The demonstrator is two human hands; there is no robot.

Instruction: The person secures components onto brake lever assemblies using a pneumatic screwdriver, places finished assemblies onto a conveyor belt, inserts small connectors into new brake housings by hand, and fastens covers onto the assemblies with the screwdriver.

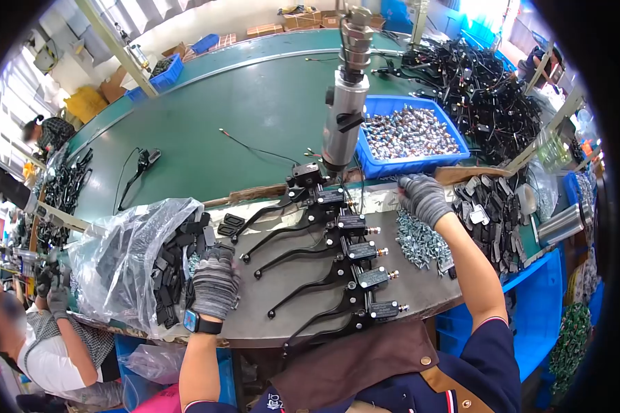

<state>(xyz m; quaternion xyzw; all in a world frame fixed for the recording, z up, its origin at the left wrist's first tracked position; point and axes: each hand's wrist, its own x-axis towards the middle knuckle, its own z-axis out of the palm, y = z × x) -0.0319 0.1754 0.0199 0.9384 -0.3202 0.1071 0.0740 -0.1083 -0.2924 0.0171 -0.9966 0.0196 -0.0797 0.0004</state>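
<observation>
My left hand [215,283], in a grey striped glove with a watch at the wrist, is at the pile of small black parts [165,279] at the mouth of a clear plastic bag. Its fingers are curled downward; what they hold is hidden. My right hand [426,199], gloved alike, is closed at the upper edge of a heap of silver screws [420,241], just below the blue bin. Any item in its fingers is too small to make out. Between my hands lies a row of black brake lever assemblies [351,251], several with brass-tipped fittings.
A power screwdriver [346,113] hangs above the row. The blue bin [372,167] holds metal fittings. Black rectangular parts [496,237] lie at right, tangled cables [468,89] behind. A single lever [141,168] rests on the green table [255,89]. A co-worker [58,344] sits at left.
</observation>
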